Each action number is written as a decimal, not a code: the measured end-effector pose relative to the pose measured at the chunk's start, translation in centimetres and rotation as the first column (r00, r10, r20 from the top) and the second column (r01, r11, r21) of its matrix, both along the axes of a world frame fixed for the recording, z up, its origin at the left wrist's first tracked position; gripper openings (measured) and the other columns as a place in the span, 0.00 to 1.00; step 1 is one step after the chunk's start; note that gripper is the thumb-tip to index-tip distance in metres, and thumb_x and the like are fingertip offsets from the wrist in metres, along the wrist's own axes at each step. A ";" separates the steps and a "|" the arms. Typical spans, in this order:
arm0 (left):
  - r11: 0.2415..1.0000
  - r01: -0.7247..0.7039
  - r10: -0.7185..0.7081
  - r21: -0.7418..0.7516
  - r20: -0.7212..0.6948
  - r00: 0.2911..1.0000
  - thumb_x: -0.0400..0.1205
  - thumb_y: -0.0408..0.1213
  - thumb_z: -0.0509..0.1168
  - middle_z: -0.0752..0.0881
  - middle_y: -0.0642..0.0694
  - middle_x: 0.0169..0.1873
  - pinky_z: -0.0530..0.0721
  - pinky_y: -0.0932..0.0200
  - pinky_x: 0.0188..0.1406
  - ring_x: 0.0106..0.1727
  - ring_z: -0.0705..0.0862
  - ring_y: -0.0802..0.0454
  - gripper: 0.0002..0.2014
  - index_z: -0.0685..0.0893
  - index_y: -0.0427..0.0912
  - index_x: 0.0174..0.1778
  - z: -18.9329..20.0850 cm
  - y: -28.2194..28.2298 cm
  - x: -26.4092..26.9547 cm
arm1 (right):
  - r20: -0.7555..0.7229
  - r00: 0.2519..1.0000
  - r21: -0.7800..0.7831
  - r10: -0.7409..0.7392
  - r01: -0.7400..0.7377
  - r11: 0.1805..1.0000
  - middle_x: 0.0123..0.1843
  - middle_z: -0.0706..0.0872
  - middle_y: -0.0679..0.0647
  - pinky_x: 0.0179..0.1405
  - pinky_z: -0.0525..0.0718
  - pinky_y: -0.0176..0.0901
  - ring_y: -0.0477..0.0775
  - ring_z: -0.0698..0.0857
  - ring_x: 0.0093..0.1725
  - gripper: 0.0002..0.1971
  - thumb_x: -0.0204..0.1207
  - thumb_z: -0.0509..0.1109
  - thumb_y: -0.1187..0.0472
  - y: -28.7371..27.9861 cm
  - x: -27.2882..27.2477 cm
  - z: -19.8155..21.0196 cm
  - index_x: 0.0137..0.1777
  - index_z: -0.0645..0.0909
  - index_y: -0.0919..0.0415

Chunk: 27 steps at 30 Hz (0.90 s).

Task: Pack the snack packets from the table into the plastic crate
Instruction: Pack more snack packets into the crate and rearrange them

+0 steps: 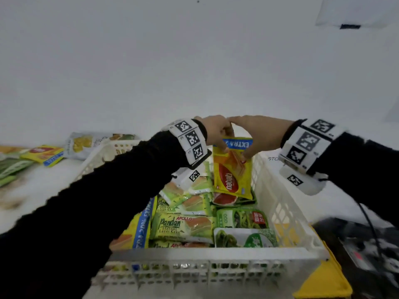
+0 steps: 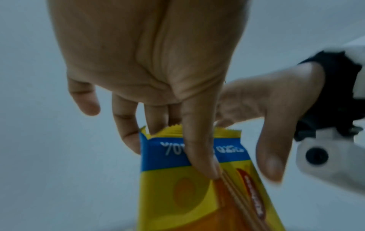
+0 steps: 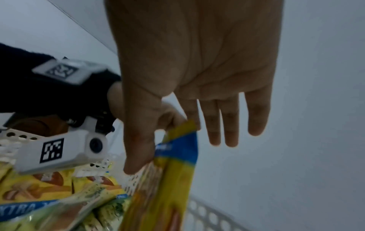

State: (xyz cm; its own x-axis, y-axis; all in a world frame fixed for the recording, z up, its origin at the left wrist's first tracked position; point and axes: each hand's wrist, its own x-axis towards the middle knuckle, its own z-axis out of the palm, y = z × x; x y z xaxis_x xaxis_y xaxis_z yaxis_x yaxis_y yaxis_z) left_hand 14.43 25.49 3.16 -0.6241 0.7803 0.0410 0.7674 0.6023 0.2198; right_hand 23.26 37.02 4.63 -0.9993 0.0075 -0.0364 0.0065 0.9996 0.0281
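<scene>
A yellow wafer packet (image 1: pixel 232 169) with a blue band hangs upside down over the far right end of the white plastic crate (image 1: pixel 216 255). My left hand (image 1: pixel 223 140) pinches its top edge, thumb (image 2: pixel 199 156) on the front and fingers behind. My right hand (image 1: pixel 246 147) meets it from the right. Its fingers (image 3: pixel 227 125) are straight behind the packet's top and its thumb (image 3: pixel 138 148) lies by the front edge. The crate holds several packets, among them pandan cakes (image 1: pixel 183 225) and green snack packs (image 1: pixel 241 219).
On the table left of the crate lie another yellow wafer packet (image 1: pixel 43 155), a white snack bag (image 1: pixel 86 143) and green packets (image 1: pixel 10 167). A yellow sheet (image 1: pixel 323 283) sticks out under the crate's near right corner. Dark gear with cables (image 1: pixel 367 244) sits at the right.
</scene>
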 end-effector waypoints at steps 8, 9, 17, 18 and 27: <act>0.924 -0.099 0.107 0.369 -0.001 0.994 0.73 0.36 0.74 0.80 0.48 0.48 0.79 0.61 0.50 0.45 0.78 0.56 0.18 0.82 0.35 0.57 6.2 -10.1 -1.4 | -0.259 0.960 -0.003 0.102 -0.107 0.994 0.54 0.82 0.62 0.41 0.70 0.42 0.60 0.79 0.48 0.23 0.69 0.75 0.57 -7.3 -3.2 4.5 0.62 0.77 0.65; 0.912 -0.133 0.149 0.389 -0.011 0.989 0.74 0.37 0.72 0.80 0.48 0.50 0.77 0.67 0.46 0.45 0.78 0.57 0.18 0.82 0.35 0.58 6.9 -12.0 -1.8 | -0.290 0.953 -0.034 0.093 -0.108 0.994 0.51 0.82 0.62 0.40 0.70 0.43 0.58 0.77 0.45 0.20 0.69 0.75 0.57 -8.1 -3.5 4.9 0.58 0.78 0.65; 0.862 -0.505 0.504 0.047 0.029 0.863 0.80 0.44 0.64 0.83 0.36 0.57 0.72 0.60 0.49 0.60 0.80 0.40 0.18 0.83 0.34 0.59 3.0 -25.5 -6.7 | -0.179 0.974 -0.589 -0.137 0.005 0.808 0.38 0.77 0.63 0.34 0.72 0.44 0.59 0.77 0.36 0.14 0.67 0.77 0.59 -15.2 -8.3 0.9 0.38 0.77 0.68; 0.851 -0.524 0.524 0.013 0.041 0.851 0.81 0.44 0.64 0.82 0.35 0.60 0.73 0.58 0.54 0.63 0.79 0.41 0.18 0.82 0.34 0.59 1.6 -26.3 -7.3 | -0.112 0.980 -0.605 -0.161 0.061 0.794 0.31 0.72 0.59 0.29 0.68 0.41 0.54 0.71 0.29 0.18 0.68 0.77 0.57 -16.0 -9.0 -0.1 0.30 0.71 0.64; 0.897 -0.441 0.436 -0.031 0.229 0.871 0.83 0.46 0.60 0.71 0.38 0.73 0.72 0.56 0.65 0.72 0.72 0.43 0.29 0.63 0.39 0.77 -5.7 -27.7 -7.8 | 0.180 0.951 -0.562 -0.253 0.310 0.767 0.08 0.61 0.49 0.23 0.59 0.38 0.44 0.62 0.09 0.28 0.74 0.72 0.52 -19.6 -12.7 -7.7 0.23 0.56 0.56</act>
